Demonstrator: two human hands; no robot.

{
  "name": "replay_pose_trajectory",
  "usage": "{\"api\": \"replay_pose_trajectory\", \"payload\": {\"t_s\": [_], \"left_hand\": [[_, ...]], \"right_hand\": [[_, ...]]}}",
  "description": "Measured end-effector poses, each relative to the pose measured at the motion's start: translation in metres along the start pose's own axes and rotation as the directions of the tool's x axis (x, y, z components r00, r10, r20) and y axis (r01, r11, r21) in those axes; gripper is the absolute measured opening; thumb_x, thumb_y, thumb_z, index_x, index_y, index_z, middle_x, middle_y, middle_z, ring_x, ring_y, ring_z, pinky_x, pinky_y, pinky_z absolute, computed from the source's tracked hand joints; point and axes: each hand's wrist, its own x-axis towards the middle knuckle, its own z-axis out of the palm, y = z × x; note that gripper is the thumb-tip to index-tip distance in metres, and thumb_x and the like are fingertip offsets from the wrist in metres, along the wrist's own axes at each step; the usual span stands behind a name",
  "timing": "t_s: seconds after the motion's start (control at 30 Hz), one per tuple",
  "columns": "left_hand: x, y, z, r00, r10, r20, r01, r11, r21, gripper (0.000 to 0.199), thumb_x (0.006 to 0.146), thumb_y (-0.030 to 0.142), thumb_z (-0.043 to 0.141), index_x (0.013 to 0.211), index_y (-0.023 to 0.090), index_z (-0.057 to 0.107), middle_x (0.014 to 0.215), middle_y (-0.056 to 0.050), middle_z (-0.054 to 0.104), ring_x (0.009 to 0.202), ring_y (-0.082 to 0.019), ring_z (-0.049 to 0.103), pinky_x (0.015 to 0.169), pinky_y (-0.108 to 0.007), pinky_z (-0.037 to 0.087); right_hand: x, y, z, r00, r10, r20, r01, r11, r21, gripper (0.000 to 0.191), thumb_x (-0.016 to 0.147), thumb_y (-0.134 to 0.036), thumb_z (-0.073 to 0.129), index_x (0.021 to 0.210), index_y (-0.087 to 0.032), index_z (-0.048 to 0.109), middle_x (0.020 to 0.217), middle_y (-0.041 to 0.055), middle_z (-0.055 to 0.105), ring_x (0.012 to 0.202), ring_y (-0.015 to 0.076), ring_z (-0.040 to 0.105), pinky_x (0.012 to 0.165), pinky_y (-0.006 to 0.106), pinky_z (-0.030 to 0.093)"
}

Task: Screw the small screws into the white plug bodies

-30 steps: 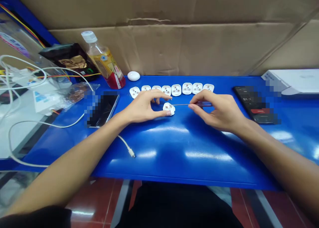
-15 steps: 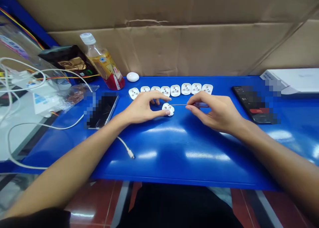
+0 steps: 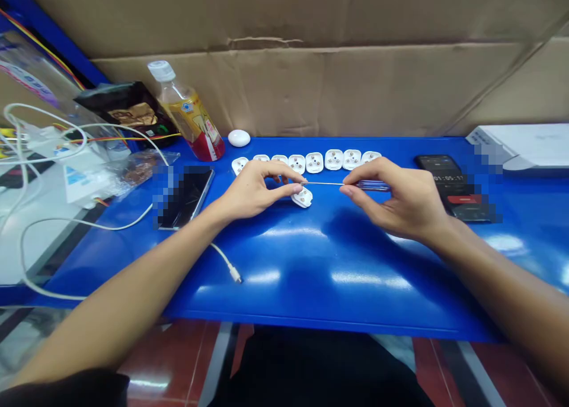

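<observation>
My right hand (image 3: 395, 202) grips a screwdriver (image 3: 372, 185) with a clear purplish handle. Its thin shaft points left, and the tip reaches my left fingertips. My left hand (image 3: 255, 188) has thumb and forefinger closed at the screwdriver tip; anything small between them is too tiny to make out. Just below those fingertips, a small white plug piece (image 3: 302, 198) with metal parts inside rests on the blue table (image 3: 306, 265). Behind my hands stands a row of several similar white pieces (image 3: 314, 163), some partly covered by my left hand.
At the left are a drink bottle (image 3: 191, 117), a dark phone (image 3: 186, 196), a black packet (image 3: 133, 111) and a white cable (image 3: 229, 265). A white oval object (image 3: 239, 138) lies at the back. On the right are another phone (image 3: 453, 185) and a white box (image 3: 528, 146).
My right hand and the screwdriver have moved slightly right and up. My left thumb has left the white plug piece and closed toward the forefinger at the tip.
</observation>
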Motion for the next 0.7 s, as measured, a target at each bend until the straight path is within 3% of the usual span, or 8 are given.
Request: {"api": "replay_pose_trajectory", "payload": {"t_s": [0.17,0.37,0.7], "left_hand": [[0.0009,0.0018,0.0003,1.0,-0.012,-0.022,0.013,0.999,0.042,0.024,0.093,0.043,0.084,0.101,0.02,0.087,0.1,-0.008,0.085,0.09,-0.021,0.075,0.082,-0.034,0.056],[0.0011,0.0039,0.0009,0.999,-0.005,-0.054,0.009,0.997,0.079,0.024,0.091,0.043,0.086,0.094,0.019,0.086,0.094,-0.007,0.084,0.085,-0.02,0.072,0.08,-0.033,0.055],[-0.0006,-0.0002,0.0054,0.991,0.064,-0.12,-0.063,0.998,0.012,0.017,0.09,0.037,0.089,0.088,0.021,0.086,0.087,-0.006,0.083,0.082,-0.02,0.07,0.08,-0.034,0.053]], "right_hand": [[0.0001,-0.002,-0.0017,0.999,0.034,0.02,-0.033,0.999,-0.017,0.002,0.099,-0.027,0.071,0.1,-0.028,0.071,0.089,0.002,0.082,0.074,0.0229,0.077,0.067,0.037,0.063],[-0.0004,-0.0016,-0.0016,0.999,0.0,0.051,0.001,1.0,-0.015,0.003,0.1,-0.025,0.07,0.102,-0.026,0.072,0.089,0.0018,0.082,0.073,0.0213,0.078,0.064,0.033,0.061],[-0.0004,-0.0015,-0.0002,0.999,-0.028,0.035,0.028,1.0,0.002,0.003,0.1,-0.025,0.071,0.103,-0.027,0.071,0.091,0.0013,0.083,0.075,0.0213,0.079,0.066,0.033,0.063]]}}
